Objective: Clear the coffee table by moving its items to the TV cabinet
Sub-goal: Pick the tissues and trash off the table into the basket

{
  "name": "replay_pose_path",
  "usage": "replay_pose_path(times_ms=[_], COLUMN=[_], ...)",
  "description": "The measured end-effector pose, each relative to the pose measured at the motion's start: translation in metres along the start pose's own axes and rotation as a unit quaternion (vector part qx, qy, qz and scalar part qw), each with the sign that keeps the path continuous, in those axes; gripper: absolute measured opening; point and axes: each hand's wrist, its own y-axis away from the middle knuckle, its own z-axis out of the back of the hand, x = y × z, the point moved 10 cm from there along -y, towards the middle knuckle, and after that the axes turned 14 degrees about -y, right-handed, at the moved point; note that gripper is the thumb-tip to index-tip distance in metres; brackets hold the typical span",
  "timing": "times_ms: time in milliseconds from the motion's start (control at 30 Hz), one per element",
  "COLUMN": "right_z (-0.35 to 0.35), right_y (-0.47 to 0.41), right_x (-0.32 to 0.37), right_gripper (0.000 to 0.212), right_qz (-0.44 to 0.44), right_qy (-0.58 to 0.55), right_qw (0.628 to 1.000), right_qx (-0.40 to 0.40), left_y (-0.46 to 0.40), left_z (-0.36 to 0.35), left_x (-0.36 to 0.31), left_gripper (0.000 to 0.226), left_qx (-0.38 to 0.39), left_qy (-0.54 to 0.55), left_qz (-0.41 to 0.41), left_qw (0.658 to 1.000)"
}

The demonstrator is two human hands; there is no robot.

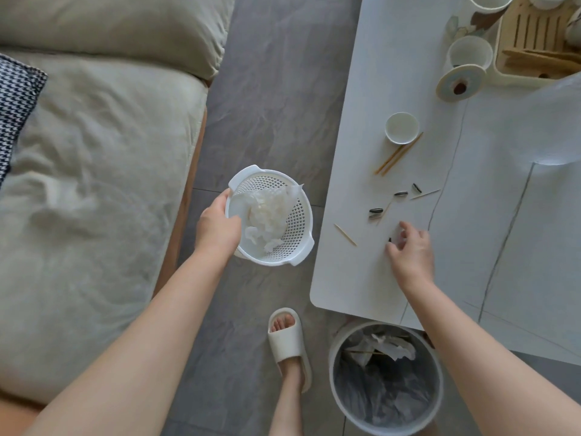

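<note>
My left hand grips the rim of a white perforated basket, held over the floor beside the white coffee table. Crumpled tissue lies inside the basket. My right hand is on the table's near end, fingers curled and pinching at a small dark sunflower seed shell. More seed shells and toothpicks lie scattered just beyond it. Farther along are a small white cup and a pair of thin wooden sticks.
A bin with a grey liner and paper scraps stands under the table's near corner. At the table's far end are a wooden tea tray, a lidless cup and its lid. A sofa is on the left; my slippered foot is on the floor.
</note>
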Motion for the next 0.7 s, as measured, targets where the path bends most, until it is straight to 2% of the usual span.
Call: replay_pose_path(times_ms=[300,533,700], right_z=[-0.056,-0.096,-0.108], right_y=[0.015,0.032,0.038], right_x=[0.038,0.061,0.08], right_gripper=[0.043,0.039,0.034], right_qz=[0.06,0.091,0.108], right_qy=[-0.059,-0.095,-0.163], right_qw=[0.995,0.989,0.976], right_qx=[0.052,0.066,0.099], left_y=[-0.024,-0.036,-0.047], left_z=[-0.039,-0.062,-0.067], left_x=[0.008,-0.006,-0.005], left_gripper=[0.065,0.066,0.067], left_qx=[0.041,0.082,0.096], left_qy=[-0.044,-0.058,-0.063], left_qz=[-0.008,-0.057,-0.076], left_qw=[0.998,0.993,0.99])
